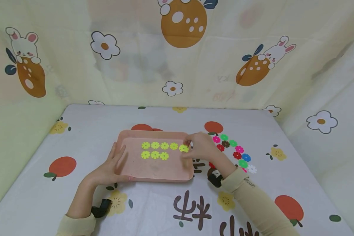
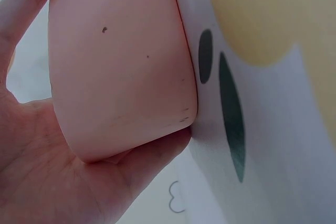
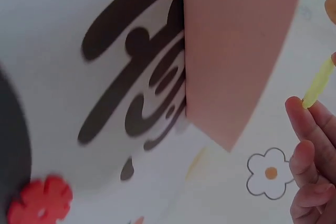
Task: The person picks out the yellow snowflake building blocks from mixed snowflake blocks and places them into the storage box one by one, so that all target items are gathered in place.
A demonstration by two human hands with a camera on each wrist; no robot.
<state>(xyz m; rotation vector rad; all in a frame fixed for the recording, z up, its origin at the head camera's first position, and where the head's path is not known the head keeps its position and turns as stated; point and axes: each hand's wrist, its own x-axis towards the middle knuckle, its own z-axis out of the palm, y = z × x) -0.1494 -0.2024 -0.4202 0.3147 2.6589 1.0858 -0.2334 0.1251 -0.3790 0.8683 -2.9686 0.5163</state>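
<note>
A shallow pink tray [image 1: 141, 170] rests on the patterned tablecloth. My left hand [image 1: 106, 168] grips its left end, fingers spread over the rim and thumb along the front edge; the left wrist view shows this hand [image 2: 58, 166] wrapped about the tray's corner. Over the tray's right end, my right hand [image 1: 202, 146] pinches a yellow flower-shaped plastic disc [image 1: 183, 148] between thumb and fingers. In the right wrist view that disc [image 3: 318, 82] stands edge-on, above the tray's wall. Several matching yellow discs [image 1: 155, 155] lie inside the tray in two rows, the front row being shorter.
Right of the tray, loose flower-shaped discs [image 1: 239, 149] in pink, green, red, blue, brown and white are scattered on the tablecloth [image 1: 153, 206], partly behind my right forearm. A printed curtain [image 1: 135, 65] hangs at the back and sides.
</note>
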